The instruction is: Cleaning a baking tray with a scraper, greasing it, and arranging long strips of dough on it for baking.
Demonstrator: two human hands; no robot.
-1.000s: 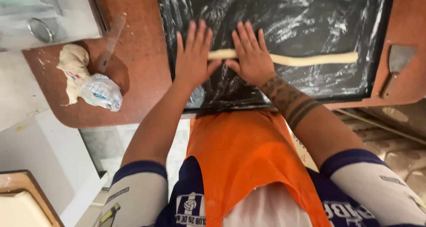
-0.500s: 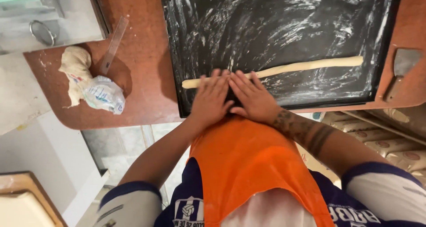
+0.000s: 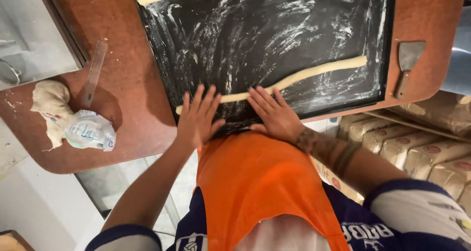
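Head view: my left hand (image 3: pixel 197 119) and right hand (image 3: pixel 273 114) lie flat, fingers spread, grasping nothing, pressing the dough rope (image 3: pixel 289 79) on the floured black mat (image 3: pixel 274 30), lower centre, so it rolls evenly.

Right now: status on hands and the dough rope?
Left hand and right hand flat, open, on long pale dough rope. Rope lies on floured black board. Nothing in the way.

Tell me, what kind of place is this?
Probably a bakery: hands roll a dough rope on a floured black board, a scraper beside it, stacked sacks below.
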